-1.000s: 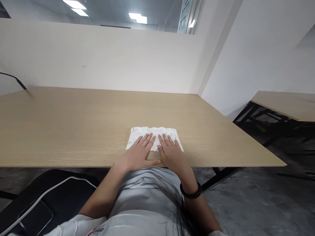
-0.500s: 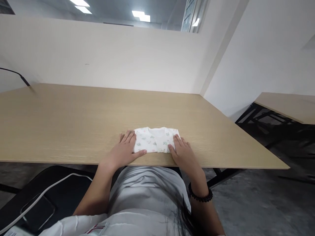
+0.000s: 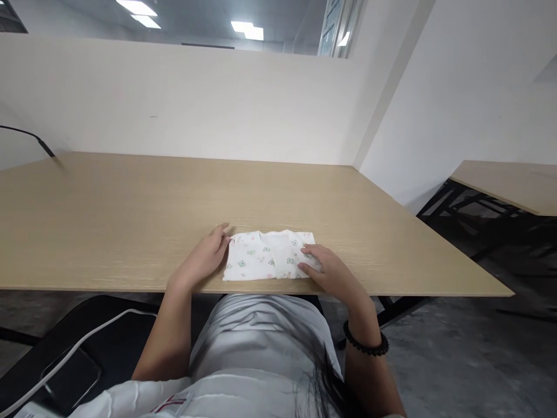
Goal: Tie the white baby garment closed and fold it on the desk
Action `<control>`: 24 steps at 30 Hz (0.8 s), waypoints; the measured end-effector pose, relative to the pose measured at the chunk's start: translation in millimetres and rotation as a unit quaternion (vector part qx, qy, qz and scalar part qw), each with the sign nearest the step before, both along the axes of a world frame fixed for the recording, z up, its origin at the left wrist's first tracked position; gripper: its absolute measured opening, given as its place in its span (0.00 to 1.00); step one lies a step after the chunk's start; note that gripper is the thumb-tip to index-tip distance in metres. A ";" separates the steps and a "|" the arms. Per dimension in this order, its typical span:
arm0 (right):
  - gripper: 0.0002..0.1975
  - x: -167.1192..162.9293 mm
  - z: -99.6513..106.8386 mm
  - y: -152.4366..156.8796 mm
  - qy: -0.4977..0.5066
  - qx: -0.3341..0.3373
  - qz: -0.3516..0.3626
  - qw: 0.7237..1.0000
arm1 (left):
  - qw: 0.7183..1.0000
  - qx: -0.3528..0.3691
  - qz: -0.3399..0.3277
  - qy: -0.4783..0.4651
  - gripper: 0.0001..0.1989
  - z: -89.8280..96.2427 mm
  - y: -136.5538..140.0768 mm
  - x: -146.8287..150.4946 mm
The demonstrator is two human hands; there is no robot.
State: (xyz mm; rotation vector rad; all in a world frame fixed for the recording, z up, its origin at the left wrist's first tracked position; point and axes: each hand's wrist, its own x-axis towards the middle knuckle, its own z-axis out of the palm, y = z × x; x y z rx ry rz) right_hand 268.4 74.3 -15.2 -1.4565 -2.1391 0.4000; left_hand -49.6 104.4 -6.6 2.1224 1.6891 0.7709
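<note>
A small folded white baby garment (image 3: 252, 258) with a print of little green and pink figures lies flat near the table's front edge. Its neckline faces away from me. At its left end is my left hand (image 3: 206, 255), turned on its side, with the fingertips by the upper left corner and the fingers loosely apart; whether they touch the cloth is hard to tell. My right hand (image 3: 333, 273) rests over the right end of the garment, thumb and fingers apart and slightly curved, covering part of that edge.
The wooden table (image 3: 143, 203) reaches back to a white wall (image 3: 239, 104). A thin black cable (image 3: 41, 144) hangs at the far left. Below on the left are a black chair (image 3: 104, 331) and a white cable (image 3: 87, 337). Another table (image 3: 513, 180) stands at the right.
My left hand has come off the garment's top and moved left to its edge, uncovering that end. My right hand has shifted slightly right, its fingers more curved. The garment sits slightly nearer to me.
</note>
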 end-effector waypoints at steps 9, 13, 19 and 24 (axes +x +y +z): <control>0.18 7.8 -1.4 5.2 0.095 -0.039 0.029 0.994 | 0.985 -0.053 -0.004 -0.164 0.26 -3.9 5.4 -6.7; 0.18 9.6 -2.2 5.9 0.107 -0.052 0.036 0.992 | 0.973 -0.062 -0.019 -0.220 0.22 -7.1 6.7 -14.2; 0.20 11.6 -3.5 6.6 0.101 -0.067 0.040 0.992 | 0.992 0.041 0.038 -0.113 0.06 7.6 7.9 -17.9; 0.21 11.7 -3.5 7.4 0.091 -0.073 0.036 0.993 | 0.998 0.032 0.055 -0.021 0.09 15.4 6.3 -12.8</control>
